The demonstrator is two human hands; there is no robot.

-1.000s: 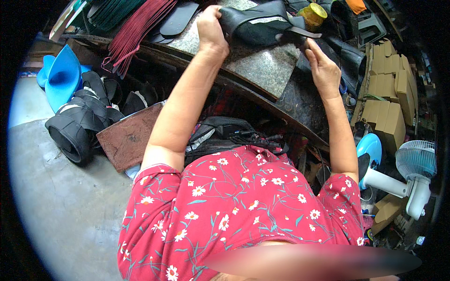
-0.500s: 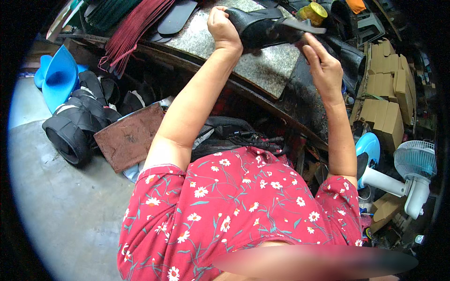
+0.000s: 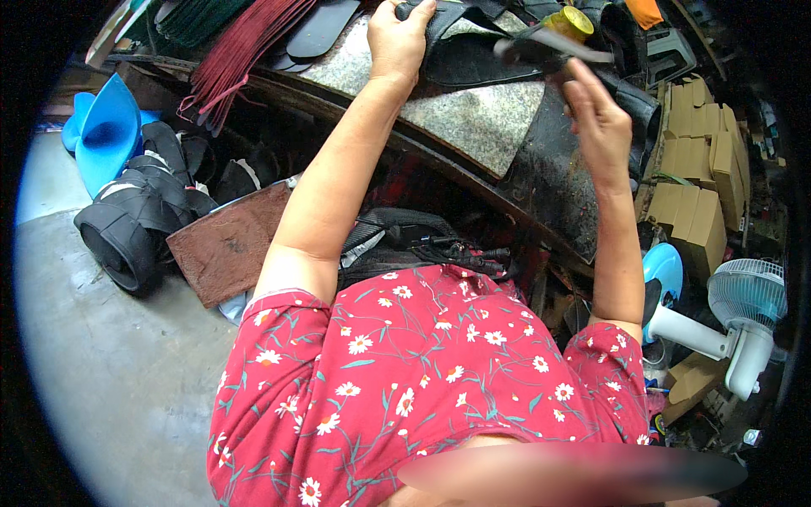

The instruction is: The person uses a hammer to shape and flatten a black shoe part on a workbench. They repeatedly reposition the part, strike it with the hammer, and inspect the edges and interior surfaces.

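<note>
At the far edge of the picture my left hand [image 3: 395,40] is closed on a black sandal [image 3: 469,61]. The sandal's broad strap and dark sole lie over a speckled grey slab [image 3: 481,127]. My right hand [image 3: 601,122] is to the right of it, fingers bent together around what looks like a hammer [image 3: 570,44]. Its long grey metal head is smeared by motion and hangs over the sandal's right end; its handle is mostly hidden. Just beyond the metal head stands a yellow tin [image 3: 572,24].
Red cords [image 3: 245,51] and dark insole pieces [image 3: 321,29] lie at the bench's far left. Black shoe parts [image 3: 127,224], a blue foam piece [image 3: 106,131] and a brown board [image 3: 232,245] are left of me. Cardboard boxes [image 3: 693,207] and a fan [image 3: 743,304] stand right.
The sandal has turned and lowered toward the slab, showing more of its sole. My left hand has moved slightly up and left. The right hand and the tool have shifted right.
</note>
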